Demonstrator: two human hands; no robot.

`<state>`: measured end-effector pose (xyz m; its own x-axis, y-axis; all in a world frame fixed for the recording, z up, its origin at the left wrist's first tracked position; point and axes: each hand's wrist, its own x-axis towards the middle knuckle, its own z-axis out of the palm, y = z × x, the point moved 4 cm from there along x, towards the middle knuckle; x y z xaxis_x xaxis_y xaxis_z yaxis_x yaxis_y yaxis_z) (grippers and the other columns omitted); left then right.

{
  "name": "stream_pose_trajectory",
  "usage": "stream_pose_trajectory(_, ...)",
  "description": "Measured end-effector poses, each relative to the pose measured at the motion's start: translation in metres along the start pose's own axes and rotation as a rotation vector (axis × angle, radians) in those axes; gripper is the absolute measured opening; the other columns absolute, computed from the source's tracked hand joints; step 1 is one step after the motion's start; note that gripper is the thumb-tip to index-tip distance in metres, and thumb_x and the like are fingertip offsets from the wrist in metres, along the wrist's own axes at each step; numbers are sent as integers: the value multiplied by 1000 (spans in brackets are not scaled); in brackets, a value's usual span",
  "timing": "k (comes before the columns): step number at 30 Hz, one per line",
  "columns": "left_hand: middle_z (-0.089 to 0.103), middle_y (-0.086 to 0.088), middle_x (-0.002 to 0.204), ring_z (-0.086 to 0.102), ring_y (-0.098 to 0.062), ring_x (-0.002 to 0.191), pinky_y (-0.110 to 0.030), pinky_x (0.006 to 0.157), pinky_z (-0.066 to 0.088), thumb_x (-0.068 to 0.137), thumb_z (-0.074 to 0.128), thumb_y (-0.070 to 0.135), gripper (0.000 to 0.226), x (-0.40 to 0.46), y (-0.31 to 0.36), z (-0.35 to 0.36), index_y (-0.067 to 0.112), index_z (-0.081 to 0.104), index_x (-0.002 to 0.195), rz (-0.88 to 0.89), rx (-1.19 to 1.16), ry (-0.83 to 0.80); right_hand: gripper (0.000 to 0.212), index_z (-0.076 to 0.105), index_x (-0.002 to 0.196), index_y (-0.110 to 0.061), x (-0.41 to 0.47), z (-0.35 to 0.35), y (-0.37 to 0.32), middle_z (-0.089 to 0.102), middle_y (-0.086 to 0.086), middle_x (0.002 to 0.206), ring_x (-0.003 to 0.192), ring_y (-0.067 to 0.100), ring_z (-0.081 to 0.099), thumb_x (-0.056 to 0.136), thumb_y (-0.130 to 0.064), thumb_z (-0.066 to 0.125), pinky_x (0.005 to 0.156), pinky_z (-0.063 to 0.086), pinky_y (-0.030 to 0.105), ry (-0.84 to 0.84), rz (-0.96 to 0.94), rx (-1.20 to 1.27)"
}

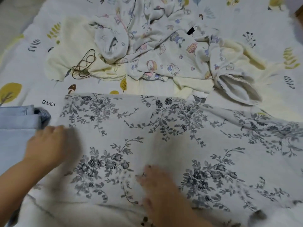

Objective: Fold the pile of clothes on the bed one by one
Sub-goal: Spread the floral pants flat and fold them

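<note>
Both hands are pressing flat, fingers spread, on the grey floral-print cotton garment (164,136): left hand (47,145) at its left edge, right hand (157,185) mid-panel. Judged best: sweep creases outward before folding.

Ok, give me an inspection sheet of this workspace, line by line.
Surface: bedsheet printed with trees and leaves.
Job's things: grey floral garment spread flat in front; heap of cartoon-print clothes and cream fleece beyond it, unfolded.
Clutter: light blue fabric at the left edge.
Grips: left hand flat on the floral garment's left edge; right hand flat on its middle; both blurred.
Cables: brown cord looped on the cream fleece.
Surroundings: nothing seen.
</note>
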<state>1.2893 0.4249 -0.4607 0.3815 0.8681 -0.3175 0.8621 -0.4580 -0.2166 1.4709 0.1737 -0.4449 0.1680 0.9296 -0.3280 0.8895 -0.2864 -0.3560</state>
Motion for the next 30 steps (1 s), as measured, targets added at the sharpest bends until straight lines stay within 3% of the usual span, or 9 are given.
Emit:
stream_pose_trajectory(2,59,-29,104,57,-46,93,-52,77,49,83,54,23,39,4,41,-16,-4,57,111,115,-101,111,64,56,129,-12,-2,-8,38,50,18,136,124,34,49,71,-33,72,95,46,49,173,180,-18)
stream_pose_trajectory(6,15,-16,154,17,-35,142,-52,115,15,94,26,52,69,3,103,-2,10,16,149,253,-253,19,71,-27,143,-27,-15,14,132,-38,11,146,131,32,-37,84,-62,-9,111,-12,53,36,620,-84)
stream_pose_trajectory(8,-14,-6,154,-6,-30,145,-49,116,5,85,-5,62,76,-7,109,28,18,-11,147,272,-214,-67,87,-20,146,-25,-33,33,145,-33,13,147,135,35,-29,70,-66,-34,114,-2,57,-96,663,-85)
stream_pose_trajectory(11,-36,-1,145,-21,-31,142,-53,116,2,82,-16,64,70,-10,95,66,24,-33,136,168,-93,-238,82,37,142,-13,-41,35,147,34,26,145,131,46,34,92,-58,-8,97,35,61,-92,641,-135)
stream_pose_trajectory(15,5,-18,156,9,-41,142,-56,111,15,94,11,56,73,5,109,36,10,8,150,199,-193,-101,47,48,130,-20,-24,-8,167,60,9,119,101,21,59,94,-43,31,88,47,36,257,519,-82)
stream_pose_trajectory(17,37,-26,143,39,-43,127,-56,101,35,95,31,43,59,18,128,6,2,43,136,289,-310,62,43,41,136,-17,-6,-45,191,62,4,100,72,13,56,95,-30,35,64,51,25,452,576,66)
stream_pose_trajectory(19,42,-23,138,49,-41,117,-51,93,43,96,40,29,44,33,153,-15,3,47,130,354,-404,145,45,30,142,-16,17,-73,218,59,1,78,53,11,49,98,-23,37,40,37,21,554,638,97)
stream_pose_trajectory(25,45,-13,138,46,-35,116,-42,97,34,99,30,35,45,70,222,-36,14,40,137,378,-327,69,22,57,91,-5,71,-92,280,63,24,94,77,31,50,98,-17,40,65,37,34,274,747,-18)
stream_pose_trajectory(30,23,-15,152,26,-34,136,-51,113,18,98,25,40,53,68,229,-27,14,26,144,269,-300,138,31,47,123,-1,81,-113,272,47,27,128,111,39,48,94,-10,45,83,39,39,627,740,193)
